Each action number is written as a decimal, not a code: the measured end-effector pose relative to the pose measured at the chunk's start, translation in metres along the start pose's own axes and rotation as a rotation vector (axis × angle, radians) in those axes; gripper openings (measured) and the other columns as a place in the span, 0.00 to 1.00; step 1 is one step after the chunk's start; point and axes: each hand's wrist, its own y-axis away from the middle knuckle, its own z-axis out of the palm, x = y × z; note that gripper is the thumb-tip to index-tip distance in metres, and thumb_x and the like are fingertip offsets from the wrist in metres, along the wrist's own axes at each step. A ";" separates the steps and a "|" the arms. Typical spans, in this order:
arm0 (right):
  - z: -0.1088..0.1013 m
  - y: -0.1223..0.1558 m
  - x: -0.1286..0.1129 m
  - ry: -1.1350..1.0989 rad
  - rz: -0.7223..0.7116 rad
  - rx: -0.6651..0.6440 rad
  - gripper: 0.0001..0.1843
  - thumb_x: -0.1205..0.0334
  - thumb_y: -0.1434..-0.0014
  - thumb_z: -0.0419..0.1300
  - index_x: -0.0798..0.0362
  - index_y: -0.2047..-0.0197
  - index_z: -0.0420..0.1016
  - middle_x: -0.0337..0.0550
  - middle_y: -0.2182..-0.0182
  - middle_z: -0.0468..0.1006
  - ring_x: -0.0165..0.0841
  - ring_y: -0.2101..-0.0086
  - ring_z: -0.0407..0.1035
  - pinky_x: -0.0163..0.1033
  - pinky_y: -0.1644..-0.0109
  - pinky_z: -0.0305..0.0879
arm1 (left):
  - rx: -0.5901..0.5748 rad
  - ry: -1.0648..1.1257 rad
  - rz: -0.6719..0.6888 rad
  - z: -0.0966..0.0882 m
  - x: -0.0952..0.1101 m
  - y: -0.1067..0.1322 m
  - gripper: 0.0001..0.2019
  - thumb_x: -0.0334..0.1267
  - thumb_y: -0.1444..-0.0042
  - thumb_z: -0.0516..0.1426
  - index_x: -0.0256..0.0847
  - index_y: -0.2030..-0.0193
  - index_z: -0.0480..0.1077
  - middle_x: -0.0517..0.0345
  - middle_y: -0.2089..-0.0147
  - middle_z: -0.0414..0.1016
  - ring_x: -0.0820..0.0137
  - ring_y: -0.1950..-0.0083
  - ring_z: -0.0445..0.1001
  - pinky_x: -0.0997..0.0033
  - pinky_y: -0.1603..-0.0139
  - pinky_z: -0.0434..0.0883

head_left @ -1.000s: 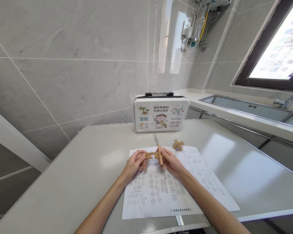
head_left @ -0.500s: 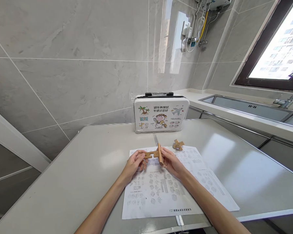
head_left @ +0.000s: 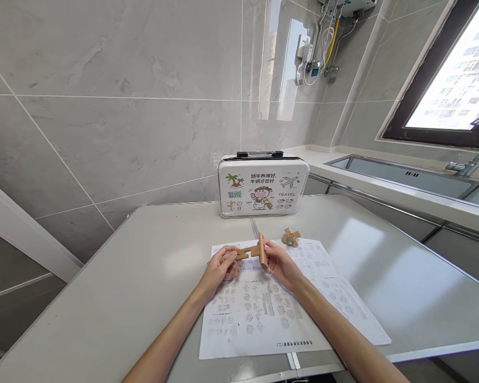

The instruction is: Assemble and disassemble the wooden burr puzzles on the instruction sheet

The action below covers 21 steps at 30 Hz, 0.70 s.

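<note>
My left hand (head_left: 222, 266) pinches the outer end of a notched wooden puzzle piece (head_left: 243, 254), which lies roughly level above the paper. In my right hand (head_left: 279, 263) is a wooden puzzle bar (head_left: 262, 252), tilted steeply, crossing the right end of the notched part. Whether the two parts are joined or only touch, I cannot tell. My fingers hide portions of both. Beneath the hands lies a printed instruction sheet (head_left: 259, 319) with many small puzzle diagrams. Beyond my right hand sits an assembled cross-shaped wooden puzzle (head_left: 291, 237), touched by neither hand.
A white cartoon-printed case (head_left: 263, 186) with a black handle stands upright at the back of the table (head_left: 115, 298), against the tiled wall. To the right are a counter with a sink (head_left: 407, 175) and a faucet (head_left: 469, 165). Pipes and sockets (head_left: 304, 48) are on the wall.
The bar in my right hand has turned very slightly. Both hands keep nearly the same place, and the other things have not moved.
</note>
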 end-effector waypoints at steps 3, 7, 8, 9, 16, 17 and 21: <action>0.000 0.000 0.000 0.003 0.004 0.012 0.14 0.54 0.42 0.68 0.53 0.58 0.73 0.33 0.78 0.66 0.25 0.80 0.56 0.30 0.79 0.56 | 0.001 0.002 -0.004 0.001 0.000 0.000 0.19 0.52 0.37 0.61 0.40 0.50 0.70 0.58 0.66 0.75 0.77 0.75 0.69 0.75 0.76 0.60; 0.000 0.000 0.000 0.016 -0.003 0.029 0.16 0.54 0.44 0.69 0.53 0.58 0.73 0.32 0.78 0.65 0.24 0.80 0.55 0.29 0.80 0.54 | 0.005 -0.007 0.002 0.001 -0.001 0.000 0.19 0.53 0.38 0.62 0.40 0.50 0.70 0.58 0.66 0.75 0.77 0.76 0.68 0.75 0.76 0.61; 0.000 -0.001 0.000 0.017 -0.008 0.036 0.16 0.54 0.44 0.69 0.53 0.58 0.73 0.32 0.78 0.65 0.24 0.80 0.54 0.29 0.80 0.54 | 0.007 -0.010 0.005 0.001 -0.001 0.000 0.19 0.53 0.38 0.62 0.40 0.50 0.70 0.58 0.66 0.75 0.77 0.76 0.68 0.75 0.76 0.61; 0.000 -0.001 0.000 0.018 -0.012 0.045 0.16 0.54 0.45 0.70 0.53 0.58 0.73 0.32 0.78 0.65 0.24 0.80 0.54 0.29 0.80 0.54 | 0.007 -0.013 0.007 0.001 -0.001 0.000 0.19 0.53 0.38 0.62 0.40 0.49 0.70 0.58 0.66 0.75 0.77 0.76 0.68 0.75 0.75 0.61; -0.001 -0.002 0.000 0.029 -0.022 0.069 0.17 0.52 0.46 0.70 0.53 0.59 0.74 0.31 0.78 0.64 0.24 0.80 0.53 0.29 0.81 0.51 | 0.004 -0.035 0.007 0.003 0.000 -0.001 0.21 0.55 0.39 0.62 0.40 0.50 0.71 0.58 0.66 0.75 0.77 0.77 0.67 0.75 0.76 0.61; 0.000 -0.002 -0.001 0.037 -0.022 0.073 0.17 0.52 0.46 0.70 0.53 0.59 0.74 0.31 0.78 0.64 0.24 0.80 0.53 0.29 0.81 0.51 | 0.004 -0.037 0.005 0.003 0.001 -0.001 0.21 0.55 0.39 0.62 0.40 0.50 0.71 0.58 0.66 0.75 0.77 0.77 0.67 0.75 0.76 0.61; 0.001 -0.001 -0.002 0.068 -0.021 0.075 0.17 0.52 0.45 0.70 0.53 0.59 0.74 0.31 0.79 0.63 0.24 0.80 0.52 0.29 0.81 0.50 | 0.012 -0.046 -0.009 0.004 0.002 0.000 0.21 0.55 0.40 0.62 0.40 0.50 0.70 0.59 0.66 0.75 0.78 0.78 0.67 0.76 0.77 0.60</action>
